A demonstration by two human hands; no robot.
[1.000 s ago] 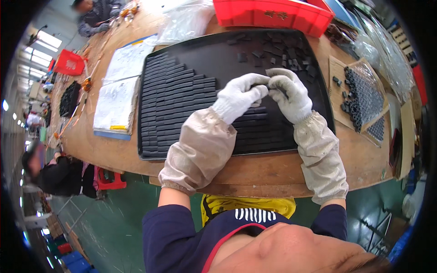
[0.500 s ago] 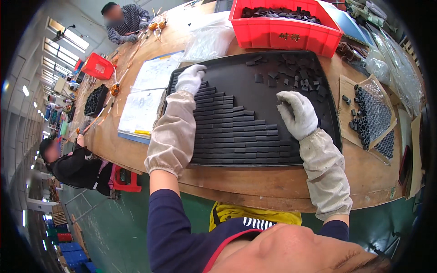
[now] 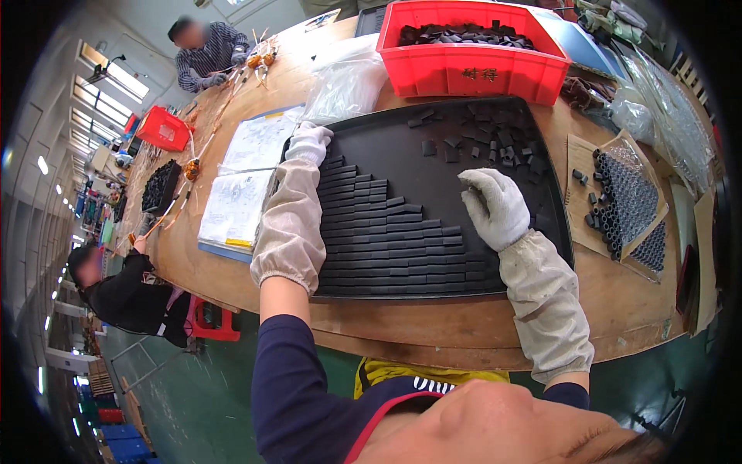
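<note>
A black tray (image 3: 433,155) lies in front of me, with short black tubes (image 3: 386,247) laid in close rows across its left and near parts. My left hand (image 3: 308,145), in a white glove, is at the tray's far left corner, by the ends of the rows. Its fingers are bent together, and whatever they pinch is hidden. Over the right half of the tray hovers my gloved right hand (image 3: 498,210). The fingers curve towards the thumb with a gap between, and nothing shows in them. Loose black tube pieces (image 3: 502,139) lie scattered in the far right corner.
Behind the tray stands a red bin (image 3: 471,73) of black pieces. Papers (image 3: 236,201) lie to the left, and a plastic bag (image 3: 348,81) beyond them. A bag of tubes (image 3: 630,201) rests on cardboard at right. Two people sit across the table's left side.
The whole view has shifted, so the table sits slightly lower and further left. Both hands keep nearly the same places over the tray; the left fingers look a little more bent.
</note>
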